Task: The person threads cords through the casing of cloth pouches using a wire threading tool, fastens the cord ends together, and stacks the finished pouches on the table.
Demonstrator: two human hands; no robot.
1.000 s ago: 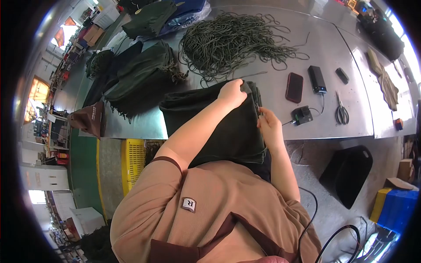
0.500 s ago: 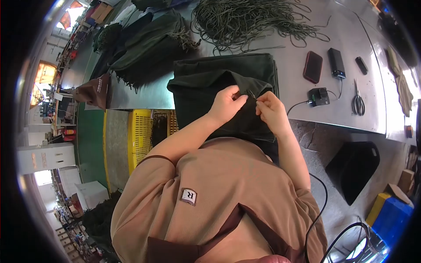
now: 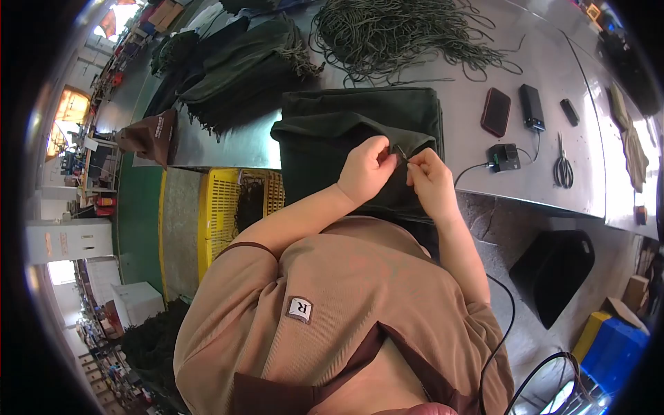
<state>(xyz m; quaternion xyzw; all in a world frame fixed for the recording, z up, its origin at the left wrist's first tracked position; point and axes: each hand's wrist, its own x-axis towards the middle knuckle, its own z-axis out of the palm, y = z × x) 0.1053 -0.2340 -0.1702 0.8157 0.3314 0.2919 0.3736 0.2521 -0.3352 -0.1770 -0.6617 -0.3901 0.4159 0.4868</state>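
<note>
A dark green cloth [image 3: 315,162] lies folded over the table's front edge and hangs down in front of me. My left hand [image 3: 366,171] is closed in a pinch on the cloth, near a raised fold. Close on its right, my right hand [image 3: 432,180] pinches one end of a thin strand [image 3: 401,153] that spans the small gap between both hands. Whether this strand is cord or a slim tool is too small to tell.
A heap of green cords [image 3: 387,38] and stacked dark green bundles [image 3: 242,72] lie farther back. On the right are a phone [image 3: 496,112], a power bank [image 3: 532,107], a cabled black device [image 3: 503,158] and scissors [image 3: 564,169]. A yellow crate [image 3: 220,207] stands below.
My left hand has shifted slightly right and its fingers have closed in toward the right hand. The view has also shifted a little. Both hands stay at the same part of the cloth.
</note>
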